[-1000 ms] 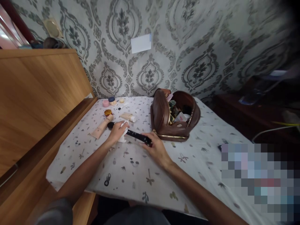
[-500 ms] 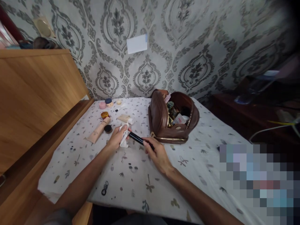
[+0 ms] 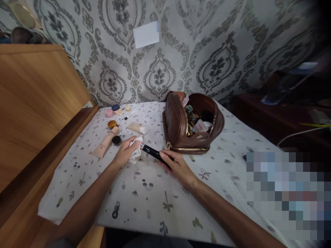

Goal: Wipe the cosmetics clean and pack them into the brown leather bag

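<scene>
My right hand (image 3: 177,165) is closed around the thick black body of a cosmetic stick (image 3: 151,152) with a silver collar at its far end. That end meets a crumpled white tissue (image 3: 134,151), and the tip is hidden there. Pinched in my left hand (image 3: 125,151) is the tissue, held over the tabletop. Left of this hand lie a small black jar (image 3: 117,140) and a peach squeeze tube (image 3: 104,144). Just beyond it rests a cream tube (image 3: 136,127) with a white cap.
An unzipped brown leather bag (image 3: 177,120), filled with cosmetics, stands at right. Farther back sit an amber-lidded jar (image 3: 112,124), a pink pot (image 3: 109,113), a blue-lidded jar (image 3: 116,109) and a small brush (image 3: 129,115). A wooden panel (image 3: 33,103) borders the left; patterned wall behind.
The view has shifted slightly. More of the silver collar shows from the tissue, and the tissue sits a little differently in my left hand. Both hands keep their hold.
</scene>
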